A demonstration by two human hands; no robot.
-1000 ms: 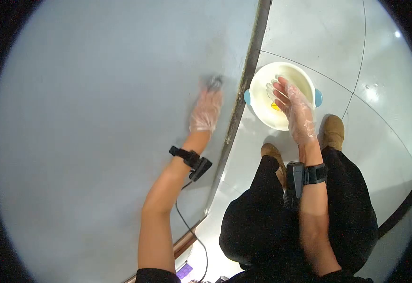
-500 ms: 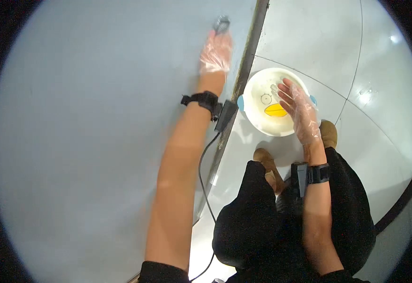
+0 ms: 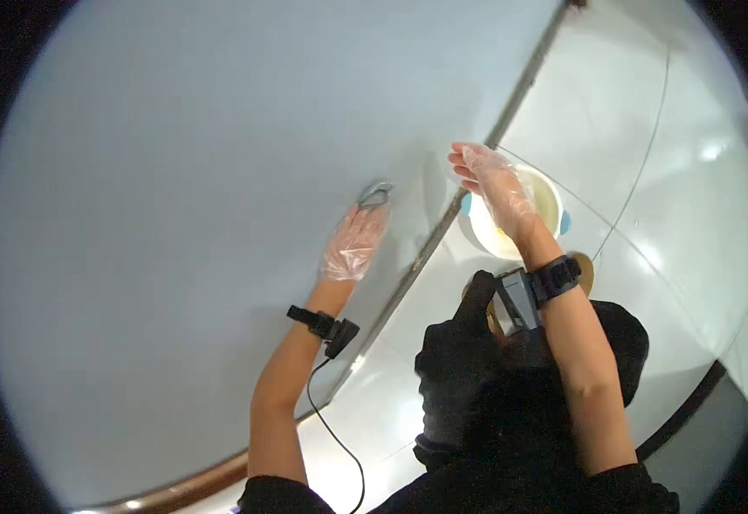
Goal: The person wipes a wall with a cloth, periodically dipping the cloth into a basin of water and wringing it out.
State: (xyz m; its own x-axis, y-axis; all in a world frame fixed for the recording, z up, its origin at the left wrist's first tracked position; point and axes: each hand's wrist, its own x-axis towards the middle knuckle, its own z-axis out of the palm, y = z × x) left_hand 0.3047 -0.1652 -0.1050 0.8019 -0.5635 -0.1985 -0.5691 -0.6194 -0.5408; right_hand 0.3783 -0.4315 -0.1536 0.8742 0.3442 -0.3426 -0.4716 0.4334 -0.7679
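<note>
My left hand (image 3: 357, 236), in a clear plastic glove, lies over the large grey-blue surface (image 3: 177, 188). At its fingertips is a small looped grey object (image 3: 376, 194), gripped by the fingers; its exact kind is too small to tell. My right hand (image 3: 492, 184), gloved the same way, is held above the surface's edge and the near-left part of a white basin (image 3: 550, 199). Its fingers are apart and nothing is in them. The basin has pale blue handles and stands on the floor, partly hidden by my right hand and forearm.
A dark strip (image 3: 425, 254) runs diagonally along the edge of the grey-blue surface. Beyond it lies a glossy tiled floor (image 3: 622, 128). A black cable (image 3: 337, 434) hangs from the device on my left wrist. My legs in black clothing are below the basin.
My left hand has come down and nearer with the grey object. My right hand has moved left from over the basin to the surface's edge. The view has shifted and turned.
</note>
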